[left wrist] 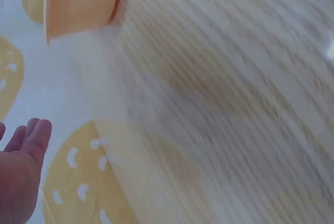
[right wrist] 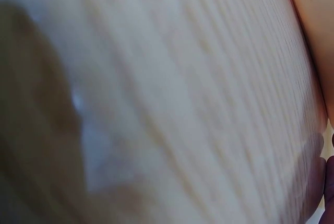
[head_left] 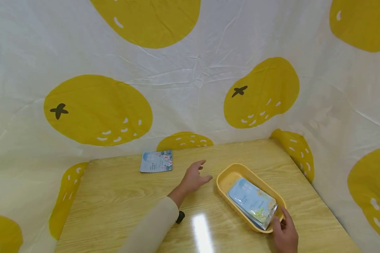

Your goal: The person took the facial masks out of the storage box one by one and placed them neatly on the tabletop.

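Note:
In the head view my left hand reaches over the table with fingers spread and nothing in them, just left of a yellow oblong tray. The left wrist view shows that hand at the lower left, apart from the tray. My right hand grips the tray's near right end, thumb and fingers about the rim. Inside the tray lie several stacked flat sachets, pale blue with a floral print. Only the edge of the right hand shows in the right wrist view, by the tray wall.
A single light-blue flowered sachet lies flat near the back edge of the wooden table. White cloth with yellow fruit prints hangs behind and along both sides. A bright light reflection shows on the tabletop.

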`<state>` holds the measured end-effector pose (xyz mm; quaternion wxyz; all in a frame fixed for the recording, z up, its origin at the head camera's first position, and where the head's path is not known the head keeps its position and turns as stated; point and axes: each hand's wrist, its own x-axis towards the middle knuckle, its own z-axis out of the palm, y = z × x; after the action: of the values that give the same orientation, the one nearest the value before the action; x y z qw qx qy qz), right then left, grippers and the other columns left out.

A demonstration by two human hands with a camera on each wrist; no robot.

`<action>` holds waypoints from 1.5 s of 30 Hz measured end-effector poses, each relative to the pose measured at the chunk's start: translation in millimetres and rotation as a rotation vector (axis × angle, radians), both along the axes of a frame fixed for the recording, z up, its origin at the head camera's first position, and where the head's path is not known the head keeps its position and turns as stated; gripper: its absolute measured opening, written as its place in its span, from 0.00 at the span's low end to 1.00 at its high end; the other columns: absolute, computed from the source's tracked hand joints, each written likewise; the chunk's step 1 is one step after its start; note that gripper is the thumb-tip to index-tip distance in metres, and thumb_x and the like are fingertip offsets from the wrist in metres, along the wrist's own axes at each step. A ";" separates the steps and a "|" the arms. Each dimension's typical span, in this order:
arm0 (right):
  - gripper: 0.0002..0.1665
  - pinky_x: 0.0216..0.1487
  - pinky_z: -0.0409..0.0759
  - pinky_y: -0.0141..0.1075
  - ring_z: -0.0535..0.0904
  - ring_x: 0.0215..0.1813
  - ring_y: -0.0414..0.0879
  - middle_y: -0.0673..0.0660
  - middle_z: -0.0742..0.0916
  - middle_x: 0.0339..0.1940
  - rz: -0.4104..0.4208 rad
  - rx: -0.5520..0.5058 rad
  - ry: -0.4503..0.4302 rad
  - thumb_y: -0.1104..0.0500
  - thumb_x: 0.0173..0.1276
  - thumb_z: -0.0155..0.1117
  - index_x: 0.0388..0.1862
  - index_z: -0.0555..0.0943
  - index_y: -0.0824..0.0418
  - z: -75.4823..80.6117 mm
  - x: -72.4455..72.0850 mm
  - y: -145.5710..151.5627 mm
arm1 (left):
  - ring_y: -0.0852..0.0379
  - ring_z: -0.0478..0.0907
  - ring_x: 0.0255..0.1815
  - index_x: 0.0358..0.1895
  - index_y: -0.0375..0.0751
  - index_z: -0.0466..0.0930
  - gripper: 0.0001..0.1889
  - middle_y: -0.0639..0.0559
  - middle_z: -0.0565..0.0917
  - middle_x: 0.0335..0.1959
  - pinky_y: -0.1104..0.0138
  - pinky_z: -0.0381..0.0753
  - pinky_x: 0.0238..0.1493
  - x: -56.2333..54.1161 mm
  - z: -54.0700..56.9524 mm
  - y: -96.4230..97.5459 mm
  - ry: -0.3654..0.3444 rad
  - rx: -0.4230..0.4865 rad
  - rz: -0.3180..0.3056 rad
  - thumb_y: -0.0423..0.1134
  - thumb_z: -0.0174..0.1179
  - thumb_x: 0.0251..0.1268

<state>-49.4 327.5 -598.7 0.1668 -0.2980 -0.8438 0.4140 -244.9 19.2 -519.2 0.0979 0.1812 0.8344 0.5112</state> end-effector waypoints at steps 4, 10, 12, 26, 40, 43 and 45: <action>0.30 0.33 0.64 0.14 0.76 0.41 0.37 0.75 0.80 0.56 -0.001 -0.007 -0.001 0.54 0.76 0.53 0.73 0.68 0.64 -0.6 0.1 0.5 | 0.44 0.71 0.66 0.74 0.40 0.65 0.37 0.43 0.69 0.69 0.56 0.74 0.62 7.2 3.3 14.1 0.001 0.026 -0.086 0.43 0.70 0.64; 0.30 0.34 0.63 0.13 0.66 0.38 0.20 0.74 0.81 0.56 -0.015 -0.020 -0.003 0.54 0.75 0.53 0.74 0.68 0.63 0.7 1.1 -0.6 | 0.47 0.75 0.62 0.73 0.43 0.67 0.35 0.47 0.72 0.67 0.62 0.78 0.57 15.2 9.7 35.8 0.061 -0.012 -0.161 0.44 0.69 0.65; 0.31 0.33 0.63 0.13 0.71 0.38 0.25 0.75 0.81 0.55 -0.020 -0.017 -0.020 0.54 0.76 0.52 0.74 0.68 0.63 0.8 1.6 -1.3 | 0.49 0.77 0.60 0.74 0.43 0.66 0.36 0.47 0.72 0.67 0.65 0.79 0.55 18.0 9.9 42.7 0.077 -0.046 -0.179 0.46 0.69 0.65; 0.30 0.31 0.63 0.15 0.77 0.40 0.41 0.75 0.82 0.52 -0.052 -0.011 -0.039 0.53 0.76 0.53 0.73 0.69 0.62 -2.0 0.3 -4.9 | 0.55 0.77 0.59 0.74 0.43 0.64 0.39 0.48 0.71 0.69 0.71 0.78 0.50 30.7 2.6 77.1 0.052 -0.168 -0.291 0.48 0.70 0.63; 0.30 0.32 0.62 0.15 0.79 0.45 0.51 0.74 0.81 0.55 -0.064 0.004 -0.034 0.54 0.75 0.53 0.73 0.70 0.62 2.1 -1.2 -6.0 | 0.60 0.74 0.58 0.75 0.48 0.63 0.44 0.52 0.75 0.63 0.69 0.75 0.56 35.7 -10.6 101.1 0.126 -0.443 -0.280 0.56 0.72 0.57; 0.30 0.33 0.62 0.15 0.79 0.45 0.49 0.73 0.81 0.56 -0.056 -0.002 -0.029 0.54 0.75 0.53 0.74 0.69 0.62 1.0 -1.2 -5.1 | 0.58 0.74 0.61 0.74 0.49 0.63 0.46 0.52 0.77 0.62 0.67 0.74 0.58 35.2 -9.7 107.2 0.094 -0.513 -0.262 0.59 0.73 0.55; 0.30 0.34 0.63 0.15 0.77 0.41 0.38 0.72 0.82 0.54 -0.053 -0.001 -0.019 0.54 0.75 0.54 0.74 0.69 0.61 -0.7 -0.8 -4.3 | 0.57 0.75 0.60 0.74 0.49 0.63 0.47 0.52 0.78 0.61 0.67 0.75 0.57 34.5 -9.6 109.9 0.078 -0.559 -0.258 0.61 0.73 0.53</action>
<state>-50.2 323.2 -599.3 0.1694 -0.3244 -0.8369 0.4071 -210.3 129.1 -528.8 0.1760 0.2710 0.9159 0.2380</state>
